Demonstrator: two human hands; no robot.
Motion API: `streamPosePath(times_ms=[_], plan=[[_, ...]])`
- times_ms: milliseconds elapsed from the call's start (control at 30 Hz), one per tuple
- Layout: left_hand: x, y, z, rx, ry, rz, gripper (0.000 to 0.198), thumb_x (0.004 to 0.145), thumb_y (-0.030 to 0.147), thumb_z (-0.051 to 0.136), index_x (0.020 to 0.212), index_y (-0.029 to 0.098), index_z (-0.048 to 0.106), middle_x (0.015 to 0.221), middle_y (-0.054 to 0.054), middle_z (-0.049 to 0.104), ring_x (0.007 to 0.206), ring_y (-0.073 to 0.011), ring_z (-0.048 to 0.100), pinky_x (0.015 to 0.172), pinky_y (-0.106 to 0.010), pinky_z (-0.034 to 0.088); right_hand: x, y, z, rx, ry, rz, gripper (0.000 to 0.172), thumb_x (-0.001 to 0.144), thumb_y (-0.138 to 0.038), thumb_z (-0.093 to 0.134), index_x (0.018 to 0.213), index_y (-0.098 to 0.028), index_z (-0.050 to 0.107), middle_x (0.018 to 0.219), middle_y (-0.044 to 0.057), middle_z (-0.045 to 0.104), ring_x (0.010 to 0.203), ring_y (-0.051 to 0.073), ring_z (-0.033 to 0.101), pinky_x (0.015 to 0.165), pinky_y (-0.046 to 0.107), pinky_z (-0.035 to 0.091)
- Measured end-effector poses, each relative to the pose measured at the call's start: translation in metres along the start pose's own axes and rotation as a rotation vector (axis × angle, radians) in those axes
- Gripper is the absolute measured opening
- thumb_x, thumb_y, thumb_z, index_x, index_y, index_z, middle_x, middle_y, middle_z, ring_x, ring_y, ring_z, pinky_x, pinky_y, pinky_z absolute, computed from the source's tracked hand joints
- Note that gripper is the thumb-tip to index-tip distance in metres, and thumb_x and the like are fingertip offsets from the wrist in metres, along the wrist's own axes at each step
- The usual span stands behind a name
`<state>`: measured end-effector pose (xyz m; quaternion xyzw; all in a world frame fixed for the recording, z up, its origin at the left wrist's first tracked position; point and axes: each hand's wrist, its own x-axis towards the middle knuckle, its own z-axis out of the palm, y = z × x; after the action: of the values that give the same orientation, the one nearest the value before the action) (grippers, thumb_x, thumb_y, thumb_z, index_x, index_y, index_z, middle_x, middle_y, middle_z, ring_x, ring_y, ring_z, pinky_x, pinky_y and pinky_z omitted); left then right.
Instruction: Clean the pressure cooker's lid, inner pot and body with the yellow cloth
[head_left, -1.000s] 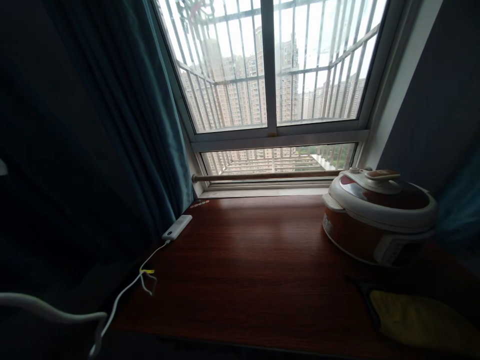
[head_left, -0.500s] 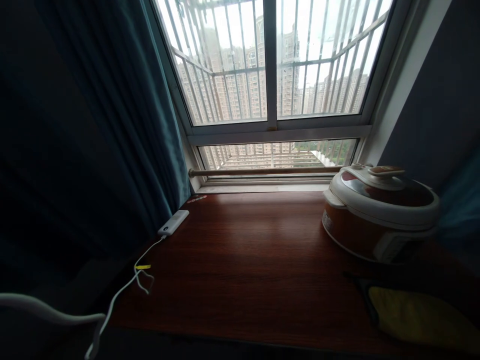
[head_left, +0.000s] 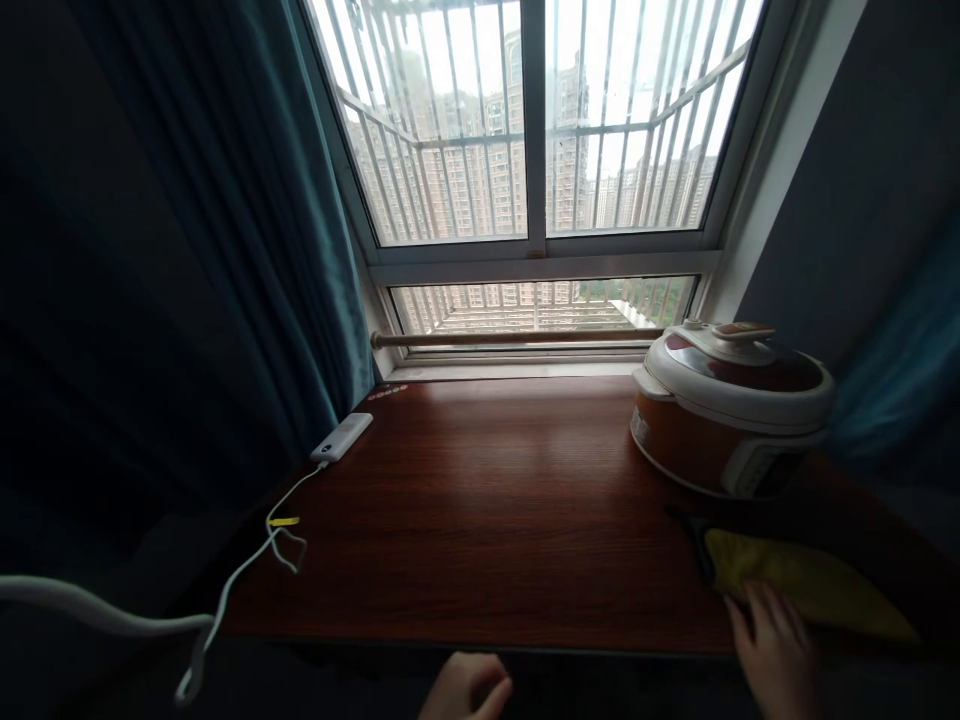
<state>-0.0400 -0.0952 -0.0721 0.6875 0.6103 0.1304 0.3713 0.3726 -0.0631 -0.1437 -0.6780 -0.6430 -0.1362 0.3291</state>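
My right hand is at the table's front right corner with its fingers stretched out flat, their tips resting on a yellow cloth that lies on a dark mat. My left hand shows at the bottom edge, just below the front edge of the dark wooden table; only its knuckles are visible and its fingers look curled, with nothing seen in them.
A white and brown electric cooker stands at the back right. A white power bank with a white cable lies at the left edge. A teal curtain hangs on the left, before a barred window.
Both hands have come into view at the bottom, the right one reaching the yellow cloth. The camera has tilted down slightly.
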Motion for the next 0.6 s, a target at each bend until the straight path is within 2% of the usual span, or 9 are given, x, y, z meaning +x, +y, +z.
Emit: streamPosePath(times_ms=[67,100,167,200,267,333,433,500,600], plan=[[0.018,0.021,0.012,0.055,0.024,0.305,0.029,0.084,0.036,0.044,0.072,0.020,0.065,0.070,-0.004,0.065,0.068,-0.0152,0.059,0.067,-0.025,0.048,0.002,-0.036,0.022,-0.008,-0.067,-0.048,0.043,0.089,-0.030,0.028,0.088,-0.015,0.069,0.102,0.019,0.063,0.103,0.034,0.055,0.086,0.051,0.044],[0.024,0.033,0.017,0.050,0.059,0.398,0.029,0.085,0.034,0.040,0.077,0.020,0.065,0.074,-0.005,0.065,0.070,-0.0153,0.059,0.068,-0.025,0.048,0.001,-0.057,0.030,-0.009,-0.100,-0.041,0.044,0.088,-0.030,0.028,0.091,-0.014,0.069,0.105,0.020,0.062,0.103,0.035,0.054,0.084,0.051,0.044],[0.037,0.054,0.024,0.018,0.158,0.495,0.029,0.087,0.029,0.036,0.089,0.021,0.064,0.088,-0.008,0.066,0.084,-0.0168,0.061,0.076,-0.026,0.049,0.000,-0.101,0.039,0.025,-0.145,0.049,0.038,0.086,-0.034,0.037,0.099,-0.015,0.068,0.109,0.019,0.062,0.099,0.035,0.056,0.075,0.049,0.048],[0.043,0.063,0.028,0.016,0.212,0.515,0.031,0.088,0.026,0.034,0.098,0.021,0.063,0.100,-0.009,0.064,0.096,-0.0180,0.059,0.084,-0.028,0.048,0.001,-0.120,0.042,0.117,-0.196,0.031,0.035,0.086,-0.033,0.039,0.100,-0.017,0.067,0.109,0.016,0.063,0.098,0.032,0.057,0.075,0.046,0.049],[0.060,0.073,0.037,0.066,0.301,0.525,0.037,0.088,0.023,0.031,0.115,0.019,0.056,0.124,-0.011,0.054,0.120,-0.0202,0.046,0.100,-0.034,0.040,0.010,-0.151,0.045,0.368,-0.301,-0.043,0.034,0.087,-0.027,0.038,0.104,-0.019,0.066,0.110,0.010,0.064,0.099,0.025,0.059,0.082,0.039,0.049],[0.082,0.075,0.049,0.161,0.354,0.461,0.044,0.089,0.024,0.030,0.129,0.015,0.046,0.138,-0.012,0.041,0.131,-0.0235,0.031,0.106,-0.041,0.032,0.027,-0.167,0.050,0.532,-0.356,-0.050,0.035,0.089,-0.024,0.034,0.103,-0.018,0.065,0.106,0.009,0.066,0.096,0.021,0.061,0.083,0.032,0.048],[0.115,0.065,0.071,0.301,0.392,0.263,0.054,0.086,0.035,0.038,0.134,0.010,0.040,0.143,-0.017,0.032,0.134,-0.0314,0.024,0.107,-0.050,0.027,0.058,-0.173,0.063,0.502,-0.349,0.044,0.036,0.090,-0.025,0.030,0.090,-0.017,0.066,0.089,0.010,0.068,0.080,0.019,0.063,0.073,0.028,0.048],[0.130,0.054,0.081,0.377,0.396,0.237,0.059,0.084,0.040,0.042,0.136,0.011,0.038,0.145,-0.016,0.028,0.135,-0.0329,0.021,0.108,-0.052,0.023,0.071,-0.174,0.074,0.440,-0.339,0.066,0.034,0.089,-0.025,0.032,0.084,-0.017,0.065,0.082,0.009,0.066,0.073,0.018,0.062,0.068,0.027,0.047],[0.137,0.039,0.084,0.445,0.392,0.282,0.061,0.084,0.040,0.043,0.139,0.017,0.032,0.147,-0.012,0.023,0.136,-0.0304,0.017,0.109,-0.050,0.021,0.073,-0.175,0.088,0.398,-0.343,0.053,0.026,0.086,-0.025,0.038,0.086,-0.018,0.063,0.085,0.008,0.063,0.071,0.018,0.061,0.063,0.026,0.045]])
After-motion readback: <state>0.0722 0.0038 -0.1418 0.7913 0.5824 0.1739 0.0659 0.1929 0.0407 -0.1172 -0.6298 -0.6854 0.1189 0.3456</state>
